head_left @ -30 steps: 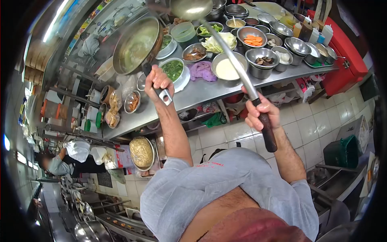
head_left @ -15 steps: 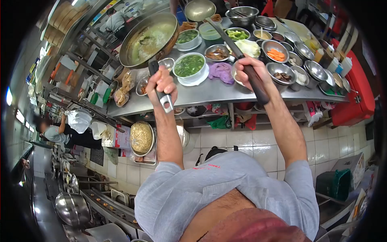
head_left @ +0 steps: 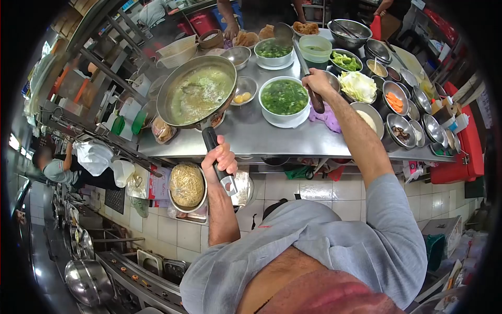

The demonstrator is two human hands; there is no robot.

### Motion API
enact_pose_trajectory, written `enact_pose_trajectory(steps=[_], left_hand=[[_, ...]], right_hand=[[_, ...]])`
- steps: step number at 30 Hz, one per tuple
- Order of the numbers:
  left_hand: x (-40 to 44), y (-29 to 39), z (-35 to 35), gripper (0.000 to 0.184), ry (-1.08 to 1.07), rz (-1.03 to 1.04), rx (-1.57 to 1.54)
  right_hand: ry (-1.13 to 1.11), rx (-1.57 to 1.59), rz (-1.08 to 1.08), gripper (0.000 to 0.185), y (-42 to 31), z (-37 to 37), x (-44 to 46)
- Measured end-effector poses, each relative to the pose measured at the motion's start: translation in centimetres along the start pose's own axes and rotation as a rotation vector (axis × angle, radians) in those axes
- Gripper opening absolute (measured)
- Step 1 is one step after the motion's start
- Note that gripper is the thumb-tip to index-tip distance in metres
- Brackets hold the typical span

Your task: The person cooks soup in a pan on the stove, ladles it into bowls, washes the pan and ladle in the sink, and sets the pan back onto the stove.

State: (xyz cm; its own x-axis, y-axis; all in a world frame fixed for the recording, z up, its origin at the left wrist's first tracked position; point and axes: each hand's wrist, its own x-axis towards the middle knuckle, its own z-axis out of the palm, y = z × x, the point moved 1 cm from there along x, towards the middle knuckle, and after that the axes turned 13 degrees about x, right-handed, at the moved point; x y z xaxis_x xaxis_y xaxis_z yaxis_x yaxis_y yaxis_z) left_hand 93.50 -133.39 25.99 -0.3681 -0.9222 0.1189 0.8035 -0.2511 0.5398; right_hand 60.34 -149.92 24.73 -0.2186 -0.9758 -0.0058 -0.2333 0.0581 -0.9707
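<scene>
My left hand [head_left: 220, 160] is closed around the black handle of a large pan [head_left: 196, 91], which holds pale green, cloudy liquid. My right hand [head_left: 319, 83] grips the dark handle of a ladle [head_left: 284, 33]. The ladle's bowl hangs over the far edge of a white bowl of green soup [head_left: 272, 51]; whether they touch I cannot tell. Closer to me, a second white bowl of green soup [head_left: 285, 97] stands on a plate. A purple cloth [head_left: 326, 118] lies under and beside my right hand. Between pan and bowls sits a metal bowl with yellow yolks [head_left: 242, 98].
Metal bowls of carrots [head_left: 394, 102], mushrooms [head_left: 400, 133] and cabbage [head_left: 357, 86] crowd the counter's right side. A green-tinted tub [head_left: 316, 50] stands beyond the ladle. Another person's hand [head_left: 230, 30] reaches in at the far side. Below the counter is a bowl of noodles [head_left: 186, 185].
The pan has come down nearer the counter on the left and looks more level. The ladle's bowl has moved over the far soup bowl. Another person's hand has appeared at the far side.
</scene>
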Motion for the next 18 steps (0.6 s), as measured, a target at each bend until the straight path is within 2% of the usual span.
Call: enact_pose_trajectory(steps=[2,5,7,8,11,12,14,18], left_hand=[[0.3,0.5,-0.6,0.019,0.015,0.001,-0.009],[0.5,0.9,-1.3,0.019,0.015,0.010,-0.032],[0.8,1.1,-1.3,0.018,0.012,-0.001,-0.060],[1.0,1.1,-1.4,0.018,0.010,-0.005,-0.061],[1.3,1.3,-1.8,0.018,-0.004,-0.011,-0.075],[1.3,1.2,-1.8,0.018,0.002,-0.014,-0.077],[1.5,1.1,-1.9,0.018,0.006,-0.017,-0.078],[2.0,0.7,-1.9,0.017,-0.012,-0.037,-0.069]], right_hand=[[0.027,-0.046,-0.004,0.020,0.1,0.7,0.7],[-0.001,0.048,0.053,0.017,-0.2,1.9,0.9],[-0.060,0.316,0.139,0.012,-0.7,2.5,1.0],[-0.056,0.316,0.139,0.012,-1.2,2.6,0.9],[-0.163,0.768,0.306,0.012,-2.7,2.8,0.6],[-0.164,0.768,0.309,0.012,-2.5,2.7,1.1],[-0.353,1.195,0.383,0.013,-3.1,2.6,1.8],[-0.328,1.359,0.375,0.012,-5.0,1.6,1.5]])
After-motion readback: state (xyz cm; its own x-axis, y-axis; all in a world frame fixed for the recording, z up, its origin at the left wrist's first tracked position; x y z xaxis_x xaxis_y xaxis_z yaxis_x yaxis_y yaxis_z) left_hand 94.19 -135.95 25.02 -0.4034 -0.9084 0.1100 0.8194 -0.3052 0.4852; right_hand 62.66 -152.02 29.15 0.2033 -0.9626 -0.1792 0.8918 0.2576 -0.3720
